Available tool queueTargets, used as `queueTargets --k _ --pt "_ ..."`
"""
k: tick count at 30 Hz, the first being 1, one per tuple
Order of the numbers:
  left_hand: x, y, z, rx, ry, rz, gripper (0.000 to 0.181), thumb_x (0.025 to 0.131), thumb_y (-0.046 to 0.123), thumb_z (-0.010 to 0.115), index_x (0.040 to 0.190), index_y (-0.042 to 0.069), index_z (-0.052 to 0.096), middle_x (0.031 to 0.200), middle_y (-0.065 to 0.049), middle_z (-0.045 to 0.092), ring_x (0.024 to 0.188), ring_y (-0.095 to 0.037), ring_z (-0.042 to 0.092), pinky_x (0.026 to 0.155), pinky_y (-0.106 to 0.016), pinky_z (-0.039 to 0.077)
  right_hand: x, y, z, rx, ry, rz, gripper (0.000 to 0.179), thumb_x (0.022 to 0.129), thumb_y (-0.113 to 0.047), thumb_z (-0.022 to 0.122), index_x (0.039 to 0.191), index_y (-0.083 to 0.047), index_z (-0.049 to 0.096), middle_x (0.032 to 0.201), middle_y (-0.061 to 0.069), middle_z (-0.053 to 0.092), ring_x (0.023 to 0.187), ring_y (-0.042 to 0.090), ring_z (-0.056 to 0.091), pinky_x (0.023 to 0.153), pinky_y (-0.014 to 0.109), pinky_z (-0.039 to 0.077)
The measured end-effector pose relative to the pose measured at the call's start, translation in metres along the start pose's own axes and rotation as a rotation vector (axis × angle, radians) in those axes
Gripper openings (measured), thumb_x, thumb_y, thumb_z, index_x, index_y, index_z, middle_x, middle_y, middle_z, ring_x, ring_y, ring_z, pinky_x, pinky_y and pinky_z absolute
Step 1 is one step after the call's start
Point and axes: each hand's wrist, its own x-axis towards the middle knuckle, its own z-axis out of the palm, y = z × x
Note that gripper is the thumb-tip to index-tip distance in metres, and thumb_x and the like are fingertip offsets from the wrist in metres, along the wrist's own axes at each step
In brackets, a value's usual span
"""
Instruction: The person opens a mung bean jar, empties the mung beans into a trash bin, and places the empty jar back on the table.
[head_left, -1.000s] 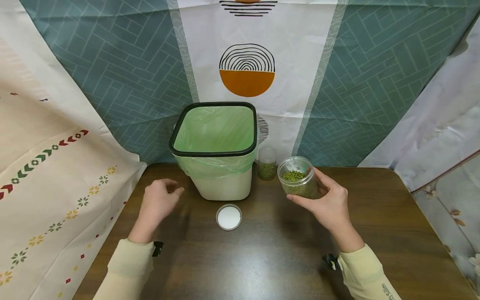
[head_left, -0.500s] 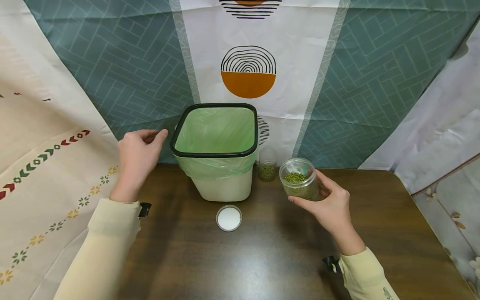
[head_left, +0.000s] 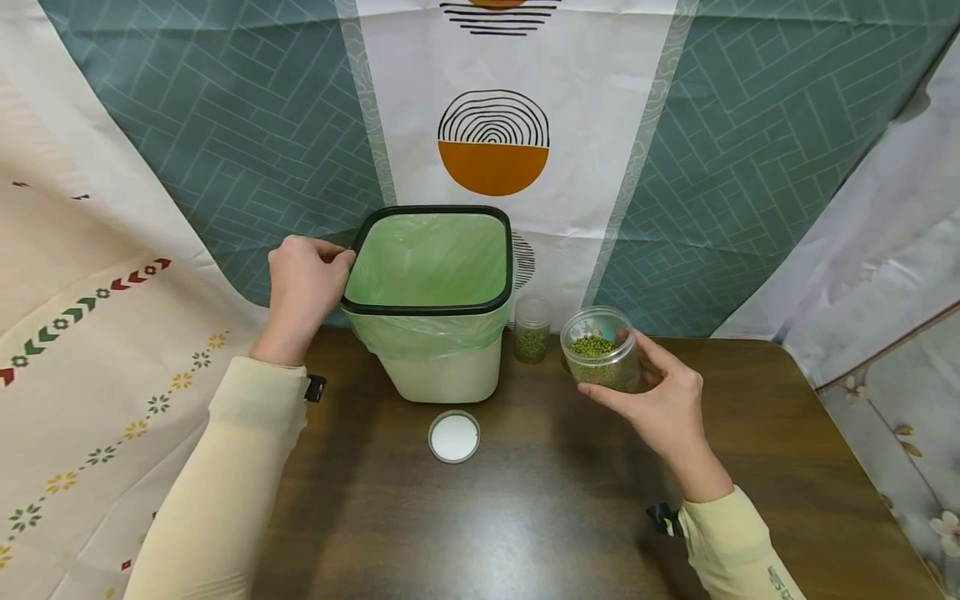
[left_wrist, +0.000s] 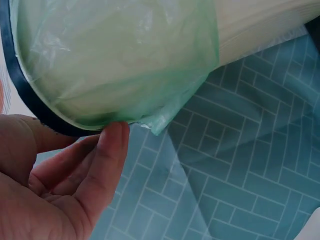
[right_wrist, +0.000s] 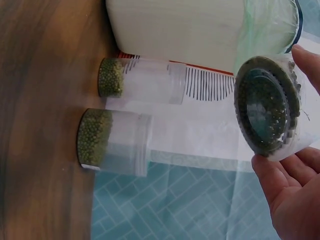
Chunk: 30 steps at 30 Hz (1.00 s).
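My left hand [head_left: 307, 279] is at the left side of a white trash can [head_left: 442, 371], its thumb and fingers pinching the black rim [left_wrist: 37, 107] where the green bag [left_wrist: 135, 75] folds over. In my right hand [head_left: 663, 400] is a clear plastic jar [head_left: 606, 364], gripped between thumb and fingers and raised above the table. Green mung beans [head_left: 592, 345] lie inside it. The right wrist view shows this jar's underside [right_wrist: 265, 105] and two more clear jars, a narrow one [right_wrist: 150, 80] and a wider one [right_wrist: 127, 142], standing partly filled with beans.
A round white lid [head_left: 454, 437] lies on the brown wooden table [head_left: 420, 525] in front of the trash can. Patterned cloth [head_left: 255, 142] hangs behind the table, with more cloth at the left and right sides.
My left hand first rose from low beside the trash can to its left, then came right onto the rim. My right hand keeps the jar nearly in place.
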Motion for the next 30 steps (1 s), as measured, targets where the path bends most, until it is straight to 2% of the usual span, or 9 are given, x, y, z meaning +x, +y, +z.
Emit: queueTargets --k 7,12,14,17,19,21,24,27,30 --pt "0.003 -0.003 0.0 0.053 0.009 0.018 0.021 0.086 0.019 0.061 0.093 0.005 0.075 0.092 -0.017 0.072 0.081 -0.032 0.062 0.057 -0.038 0.048 0.009 -0.023 -0.004 0.022 0.006 -0.072 0.082 0.051 -0.015 0.092 0.126 -0.01 0.06 0.113 0.008 0.068 0.095 -0.002 0.063 0.078 0.01 0.049" --pt "0.008 -0.001 0.0 0.085 -0.014 0.015 0.018 0.083 0.016 0.063 0.088 0.003 0.075 0.09 -0.018 0.071 0.08 -0.033 0.061 0.056 -0.037 0.048 0.023 -0.031 -0.005 0.019 0.015 -0.102 0.081 0.051 -0.016 0.092 0.125 -0.009 0.06 0.113 0.007 0.068 0.091 0.001 0.065 0.076 0.011 0.05" --pt "0.01 0.0 0.0 0.113 -0.012 0.029 0.016 0.08 0.012 0.062 0.076 0.002 0.074 0.075 -0.017 0.069 0.065 -0.03 0.057 0.05 -0.034 0.044 0.032 -0.03 -0.004 0.008 0.012 -0.098 0.082 0.051 -0.02 0.092 0.126 -0.015 0.06 0.114 0.003 0.068 0.092 0.0 0.064 0.077 0.012 0.051" --pt "0.013 0.003 -0.001 0.157 -0.005 0.053 0.027 0.073 0.003 0.053 0.047 0.008 0.06 0.044 -0.006 0.048 0.043 -0.018 0.033 0.04 -0.027 0.027 0.047 -0.026 -0.003 -0.01 -0.002 -0.099 0.085 0.05 -0.029 0.093 0.127 -0.023 0.059 0.118 -0.002 0.066 0.102 -0.001 0.061 0.083 0.019 0.052" --pt "0.015 0.004 -0.002 0.171 -0.005 0.068 0.032 0.067 0.0 0.047 0.038 0.012 0.044 0.038 0.002 0.028 0.043 -0.014 0.017 0.041 -0.026 0.017 0.057 -0.026 -0.002 -0.022 -0.006 -0.111 0.086 0.049 -0.033 0.092 0.127 -0.027 0.058 0.119 -0.005 0.065 0.106 0.0 0.059 0.087 0.025 0.052" --pt "0.016 0.005 -0.004 0.166 -0.023 0.07 0.035 0.065 -0.002 0.045 0.036 0.015 0.035 0.039 0.006 0.02 0.045 -0.012 0.011 0.041 -0.025 0.014 0.067 -0.03 -0.002 -0.028 -0.014 -0.133 0.086 0.049 -0.037 0.091 0.128 -0.028 0.057 0.12 -0.007 0.064 0.108 0.002 0.058 0.09 0.029 0.051" --pt "0.018 0.007 -0.007 0.159 -0.063 0.055 0.039 0.068 0.0 0.05 0.037 0.016 0.035 0.038 0.006 0.022 0.043 -0.012 0.014 0.04 -0.025 0.017 0.081 -0.042 -0.002 -0.042 -0.021 -0.166 0.086 0.051 -0.041 0.09 0.128 -0.027 0.057 0.119 -0.008 0.064 0.108 0.004 0.058 0.092 0.032 0.051" --pt "0.02 0.008 -0.008 0.17 -0.104 0.022 0.041 0.073 0.004 0.058 0.038 0.016 0.04 0.037 0.005 0.029 0.039 -0.013 0.024 0.04 -0.026 0.024 0.094 -0.055 -0.001 -0.07 -0.022 -0.216 0.084 0.052 -0.045 0.088 0.128 -0.029 0.057 0.117 -0.008 0.065 0.107 0.004 0.059 0.092 0.033 0.05" --pt "0.022 0.008 -0.008 0.184 -0.137 -0.014 0.04 0.075 0.007 0.061 0.04 0.016 0.043 0.038 0.004 0.033 0.04 -0.015 0.031 0.041 -0.027 0.03 0.106 -0.065 0.004 -0.116 -0.021 -0.287 0.084 0.053 -0.046 0.087 0.129 -0.027 0.056 0.118 -0.005 0.065 0.107 0.007 0.06 0.093 0.034 0.05"
